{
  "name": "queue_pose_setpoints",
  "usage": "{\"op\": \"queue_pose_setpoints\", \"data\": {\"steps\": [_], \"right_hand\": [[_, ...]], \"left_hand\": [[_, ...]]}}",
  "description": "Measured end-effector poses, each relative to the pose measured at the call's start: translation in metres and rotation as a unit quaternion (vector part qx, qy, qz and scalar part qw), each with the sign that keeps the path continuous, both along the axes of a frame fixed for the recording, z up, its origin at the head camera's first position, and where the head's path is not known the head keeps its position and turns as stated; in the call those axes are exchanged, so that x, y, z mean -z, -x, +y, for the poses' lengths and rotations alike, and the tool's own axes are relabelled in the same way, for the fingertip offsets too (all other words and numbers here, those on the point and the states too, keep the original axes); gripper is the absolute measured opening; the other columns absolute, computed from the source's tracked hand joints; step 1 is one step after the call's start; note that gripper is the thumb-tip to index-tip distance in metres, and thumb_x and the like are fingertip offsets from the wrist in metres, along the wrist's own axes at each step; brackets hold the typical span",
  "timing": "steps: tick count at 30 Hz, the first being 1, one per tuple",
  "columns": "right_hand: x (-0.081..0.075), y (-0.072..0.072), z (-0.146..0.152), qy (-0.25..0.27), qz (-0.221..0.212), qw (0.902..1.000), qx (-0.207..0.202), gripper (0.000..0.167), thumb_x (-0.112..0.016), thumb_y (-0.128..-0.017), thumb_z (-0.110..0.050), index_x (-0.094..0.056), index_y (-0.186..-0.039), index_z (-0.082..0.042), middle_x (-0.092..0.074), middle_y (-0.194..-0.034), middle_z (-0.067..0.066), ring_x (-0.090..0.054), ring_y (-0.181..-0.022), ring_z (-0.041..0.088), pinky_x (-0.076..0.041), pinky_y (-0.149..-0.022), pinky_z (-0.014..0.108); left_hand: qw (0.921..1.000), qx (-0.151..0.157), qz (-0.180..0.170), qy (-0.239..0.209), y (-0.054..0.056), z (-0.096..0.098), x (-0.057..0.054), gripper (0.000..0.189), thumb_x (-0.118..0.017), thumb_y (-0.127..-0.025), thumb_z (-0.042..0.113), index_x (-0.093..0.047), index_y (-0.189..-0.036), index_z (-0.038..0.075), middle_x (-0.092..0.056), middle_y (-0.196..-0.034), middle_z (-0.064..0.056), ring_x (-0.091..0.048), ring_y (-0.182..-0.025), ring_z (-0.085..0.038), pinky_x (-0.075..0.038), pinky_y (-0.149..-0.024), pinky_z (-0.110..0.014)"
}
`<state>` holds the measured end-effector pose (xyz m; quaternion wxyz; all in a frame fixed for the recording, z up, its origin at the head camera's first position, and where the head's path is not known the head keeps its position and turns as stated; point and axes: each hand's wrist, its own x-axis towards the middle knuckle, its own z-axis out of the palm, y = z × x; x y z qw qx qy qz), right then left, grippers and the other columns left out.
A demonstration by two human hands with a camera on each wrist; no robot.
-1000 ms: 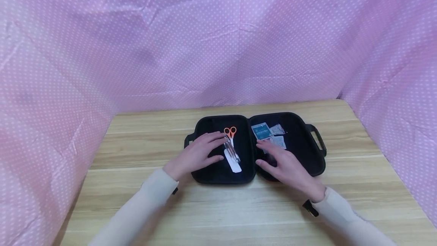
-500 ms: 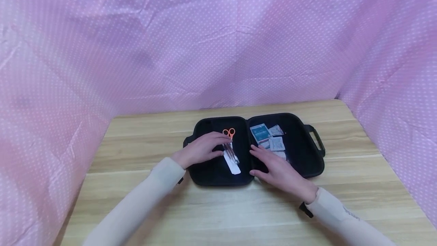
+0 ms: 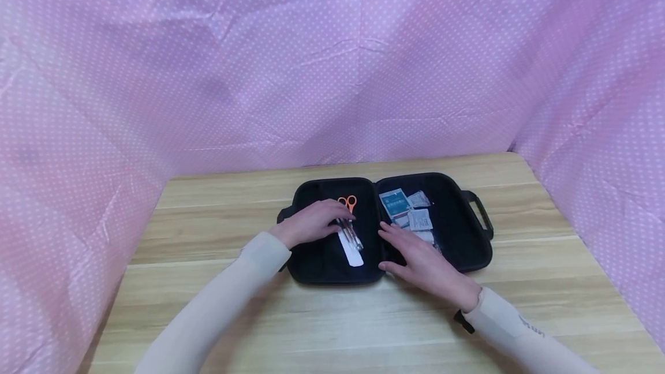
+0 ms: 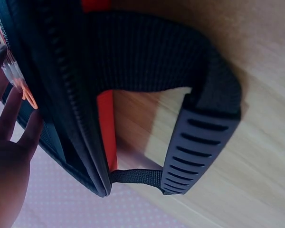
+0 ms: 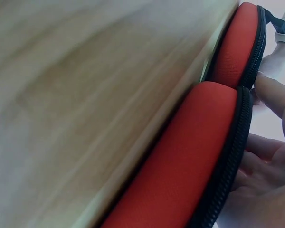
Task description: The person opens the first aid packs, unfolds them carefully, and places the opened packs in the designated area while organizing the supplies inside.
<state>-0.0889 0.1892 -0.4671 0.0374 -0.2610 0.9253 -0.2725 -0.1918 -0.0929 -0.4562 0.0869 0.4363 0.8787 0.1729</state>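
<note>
A black zip case point(image 3: 312, 270), red outside in the right wrist view, lies unfolded on the table. My left hand point(image 3: 314, 222) reaches into its left half; thumb and fingertips close in around several slim silvery tools point(image 3: 354, 239), whose exact kind is unclear. Their upper ends are hidden by my fingers. Beneath them lies a white strip point(image 3: 354, 255). Orange-handled scissors point(image 3: 347, 201) sit just beyond my fingers. My right hand point(image 3: 422, 260), fingers spread, rests at the case's middle fold, its thumb beside the zip edge. It holds nothing visible and partly covers small packets.
The right half holds a teal packet point(image 3: 396, 203) and several small pale packets point(image 3: 421, 219). Carry handles stick out at both sides, the right handle point(image 3: 480, 214) and the ribbed left handle point(image 4: 199, 147). A pink dotted cloth point(image 3: 332, 74) hangs behind the wooden table point(image 3: 322, 328).
My left hand has moved slightly right and its thumb and fingers have drawn together over the slim tools. My right hand has shifted left and nearer, uncovering more of the packets.
</note>
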Motion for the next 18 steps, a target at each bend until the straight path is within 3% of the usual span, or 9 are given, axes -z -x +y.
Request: {"op": "queue_pose_setpoints", "data": {"steps": [18], "right_hand": [[0.0014,-0.0006,0.0007,-0.003,-0.004,1.0,-0.004,0.067,-0.075,-0.096,-0.036,-0.052,-0.151,-0.005,-0.041,-0.163,0.011,-0.043,-0.145,0.037,-0.035,-0.116,0.058]], "left_hand": [[0.9986,0.017,0.05,0.007,0.0044,-0.0019,0.0059,0.02,-0.081,-0.091,0.011,-0.079,-0.111,0.011,-0.067,-0.114,-0.004,-0.06,-0.112,-0.02,-0.047,-0.105,-0.036]]}}
